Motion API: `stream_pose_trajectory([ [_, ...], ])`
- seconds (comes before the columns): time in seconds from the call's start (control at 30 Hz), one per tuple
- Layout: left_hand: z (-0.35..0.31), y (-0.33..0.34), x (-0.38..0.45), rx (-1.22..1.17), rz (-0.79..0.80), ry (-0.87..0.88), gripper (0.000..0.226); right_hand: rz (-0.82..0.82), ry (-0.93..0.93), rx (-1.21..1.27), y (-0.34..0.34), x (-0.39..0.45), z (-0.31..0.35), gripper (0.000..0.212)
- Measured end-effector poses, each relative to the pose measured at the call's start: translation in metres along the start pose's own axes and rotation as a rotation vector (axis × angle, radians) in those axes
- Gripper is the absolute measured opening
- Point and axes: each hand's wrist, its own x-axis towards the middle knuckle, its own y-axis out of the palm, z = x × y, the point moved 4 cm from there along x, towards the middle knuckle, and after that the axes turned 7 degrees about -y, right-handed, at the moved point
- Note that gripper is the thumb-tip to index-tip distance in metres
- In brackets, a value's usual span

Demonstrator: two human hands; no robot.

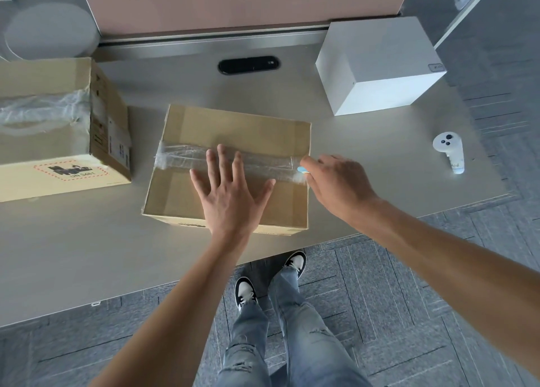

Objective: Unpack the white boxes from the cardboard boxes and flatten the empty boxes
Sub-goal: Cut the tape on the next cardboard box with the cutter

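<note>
left hand (230,192) presses flat on taped cardboard box (233,167); right hand (333,182) pinches a small blue tool (302,170).

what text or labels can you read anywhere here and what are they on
"UN 3481": under a black mark in a red dashed frame on the left cardboard box.
White shipping labels on that box's side: too small to read.
Small tag on the white box: blurred.
Writing on the white controller handle: unreadable.
Dark print on the middle cardboard box front edge: mostly hidden.
</note>
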Motion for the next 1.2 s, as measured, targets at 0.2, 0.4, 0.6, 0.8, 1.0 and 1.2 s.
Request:
stream_pose_trajectory([
  [0.2,0.002,-0.001,0.000,-0.031,-0.007,-0.003,0.096,0.042,-0.016,-0.045,0.002,0.001,0.004,0.030],
  [0.4,0.003,0.000,0.000,-0.043,-0.008,0.005,0.096,0.014,0.025,0.006,0.000,-0.012,-0.015,0.023],
  [0.6,0.001,0.003,0.003,-0.026,0.016,0.009,0.097,-0.007,0.170,0.218,0.023,-0.024,-0.036,0.017],
  [0.8,-0.033,0.002,0.001,-0.075,0.044,0.241,0.069,-0.060,0.306,0.557,0.056,-0.038,-0.034,0.019],
  [1.0,-0.056,0.017,0.004,-0.030,0.080,0.341,0.060,-0.130,0.383,0.702,0.085,-0.040,-0.024,0.016],
  [1.2,-0.057,0.023,0.001,0.027,0.052,0.338,0.061,-0.180,0.402,0.783,0.104,-0.037,-0.014,0.012],
])
